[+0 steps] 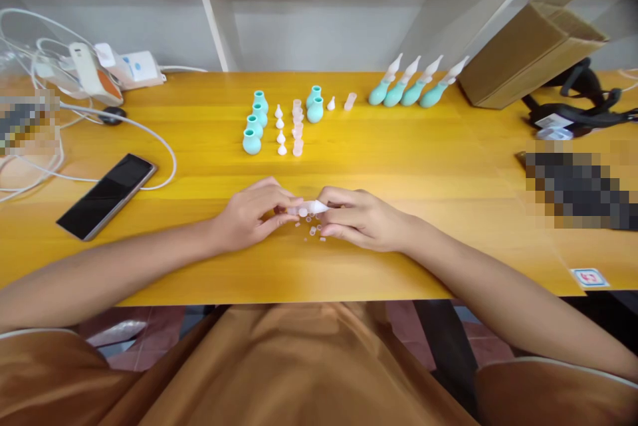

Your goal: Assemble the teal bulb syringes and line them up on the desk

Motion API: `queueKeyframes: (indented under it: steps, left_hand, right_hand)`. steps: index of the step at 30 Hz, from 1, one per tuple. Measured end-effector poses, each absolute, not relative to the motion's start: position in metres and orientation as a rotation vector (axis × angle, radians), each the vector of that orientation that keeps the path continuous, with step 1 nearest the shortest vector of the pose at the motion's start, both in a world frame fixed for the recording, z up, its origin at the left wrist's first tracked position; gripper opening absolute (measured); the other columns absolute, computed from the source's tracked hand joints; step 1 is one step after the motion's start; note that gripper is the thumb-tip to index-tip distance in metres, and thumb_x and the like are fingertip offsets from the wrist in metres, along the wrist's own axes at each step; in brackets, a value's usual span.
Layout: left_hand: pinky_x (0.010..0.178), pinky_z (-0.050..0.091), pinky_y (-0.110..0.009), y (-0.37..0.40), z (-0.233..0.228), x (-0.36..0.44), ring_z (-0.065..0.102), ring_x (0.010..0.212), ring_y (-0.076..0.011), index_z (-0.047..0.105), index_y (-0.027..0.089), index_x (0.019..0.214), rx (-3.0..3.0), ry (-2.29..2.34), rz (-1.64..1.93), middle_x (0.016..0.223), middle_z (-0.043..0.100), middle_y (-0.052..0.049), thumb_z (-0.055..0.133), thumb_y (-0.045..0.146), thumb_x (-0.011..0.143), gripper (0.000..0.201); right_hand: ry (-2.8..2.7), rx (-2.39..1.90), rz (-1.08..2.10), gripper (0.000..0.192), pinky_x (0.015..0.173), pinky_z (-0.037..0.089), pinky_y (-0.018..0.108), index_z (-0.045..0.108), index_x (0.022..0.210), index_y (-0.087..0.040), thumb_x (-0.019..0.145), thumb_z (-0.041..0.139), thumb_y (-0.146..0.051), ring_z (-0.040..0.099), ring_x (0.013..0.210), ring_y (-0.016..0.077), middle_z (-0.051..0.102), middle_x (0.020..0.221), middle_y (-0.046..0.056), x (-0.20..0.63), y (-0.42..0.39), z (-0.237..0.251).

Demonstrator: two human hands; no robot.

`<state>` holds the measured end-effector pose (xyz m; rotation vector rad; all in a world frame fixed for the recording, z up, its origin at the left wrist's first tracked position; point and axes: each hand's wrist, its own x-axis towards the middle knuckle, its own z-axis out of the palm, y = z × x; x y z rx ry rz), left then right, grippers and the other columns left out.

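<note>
Both hands, left hand (252, 213) and right hand (361, 216), pinched a small translucent white nozzle piece (310, 208) above scattered tiny pink rings (314, 230) near table centre; fitting step judged underway, needing fine alignment.

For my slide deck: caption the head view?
Both hands join a small translucent tip above loose pieces on a yellow table.

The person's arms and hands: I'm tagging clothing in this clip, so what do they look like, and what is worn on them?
Both forearms are bare down to the left hand and right hand. No gloves, rings, watch or bracelets show. Short brown sleeves with a thin pale edge cover the upper arms at the bottom corners, matching the brown garment over the lap.
</note>
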<state>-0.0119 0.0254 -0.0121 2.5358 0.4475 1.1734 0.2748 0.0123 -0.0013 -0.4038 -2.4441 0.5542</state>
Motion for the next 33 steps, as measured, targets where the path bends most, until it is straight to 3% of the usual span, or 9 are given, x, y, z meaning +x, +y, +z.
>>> queueKeyframes:
  steps: [4,7,10,14,19,24,29,33]
  left_hand:
    - [0.082,0.063,-0.033,0.025,-0.011,-0.012,0.075,0.089,-0.0185,0.073,0.02,0.124,2.509,0.522,1.17,0.104,0.084,-0.008,0.079,0.019,0.101,0.024]
    - [0.081,0.062,-0.033,0.025,-0.011,-0.013,0.075,0.088,-0.0184,0.072,0.02,0.127,2.493,0.55,1.174,0.101,0.083,-0.007,0.078,0.02,0.101,0.026]
    - [0.081,0.062,-0.033,0.025,-0.009,-0.012,0.076,0.086,-0.0179,0.073,0.02,0.126,2.493,0.562,1.161,0.1,0.083,-0.006,0.078,0.021,0.102,0.025]
    - [0.082,0.063,-0.034,0.025,-0.01,-0.013,0.076,0.088,-0.0184,0.072,0.022,0.126,2.523,0.51,1.127,0.106,0.084,-0.008,0.078,0.024,0.102,0.024]
    - [0.084,0.062,-0.034,0.024,-0.014,-0.012,0.077,0.095,-0.0195,0.071,0.022,0.127,2.569,0.39,1.058,0.108,0.084,-0.008,0.074,0.022,0.105,0.023]
    - [0.082,0.06,-0.032,0.024,-0.01,-0.011,0.075,0.091,-0.0186,0.073,0.021,0.12,2.529,0.652,0.976,0.104,0.082,-0.006,0.072,0.027,0.106,0.015]
    - [0.079,0.058,-0.031,0.024,-0.009,-0.012,0.072,0.083,-0.017,0.072,0.02,0.118,2.48,0.82,0.906,0.098,0.078,-0.004,0.068,0.034,0.109,0.017]
    - [0.091,0.059,-0.037,0.022,-0.017,-0.009,0.073,0.097,-0.0223,0.07,0.018,0.121,2.731,0.737,0.839,0.109,0.08,-0.009,0.06,0.031,0.113,0.018]
  right_hand:
    - [-2.447,-0.451,0.442,0.029,0.071,0.047,0.024,0.074,0.102,-0.019,0.116,0.056,-0.036,0.061,0.077,0.0127,0.068,0.107,0.008,0.281,0.012,0.004]
    - [-2.424,-0.495,0.344,0.031,0.061,0.04,0.023,0.065,0.092,-0.02,0.115,0.057,-0.039,0.055,0.066,0.0113,0.066,0.09,0.003,0.283,0.011,0.006]
    - [-2.384,-0.634,0.316,0.039,0.055,0.031,0.024,0.052,0.083,-0.022,0.113,0.06,-0.045,0.044,0.055,0.0102,0.054,0.071,-0.003,0.284,0.011,0.008]
    - [-2.44,-0.812,0.324,0.048,0.056,0.028,0.026,0.051,0.081,-0.022,0.111,0.06,-0.058,0.041,0.052,0.0104,0.053,0.067,-0.004,0.281,0.009,0.009]
    - [-2.504,-0.793,0.419,0.048,0.06,0.031,0.027,0.059,0.085,-0.02,0.113,0.054,-0.058,0.055,0.061,0.0141,0.064,0.074,0.001,0.27,0.006,0.002]
    - [-2.472,-0.783,0.554,0.049,0.065,0.035,0.027,0.054,0.085,-0.021,0.11,0.057,-0.063,0.051,0.065,0.014,0.061,0.08,0.001,0.277,0.013,0.003]
    - [-2.573,-0.753,0.776,0.059,0.064,0.035,0.026,0.058,0.096,-0.022,0.084,0.085,-0.073,0.048,0.067,0.0129,0.062,0.091,-0.001,0.294,0.017,0.016]
    - [-2.638,-0.748,0.901,0.045,0.07,0.041,0.026,0.067,0.106,-0.021,0.09,0.088,-0.057,0.058,0.076,0.0148,0.067,0.103,0.003,0.291,0.015,0.016]
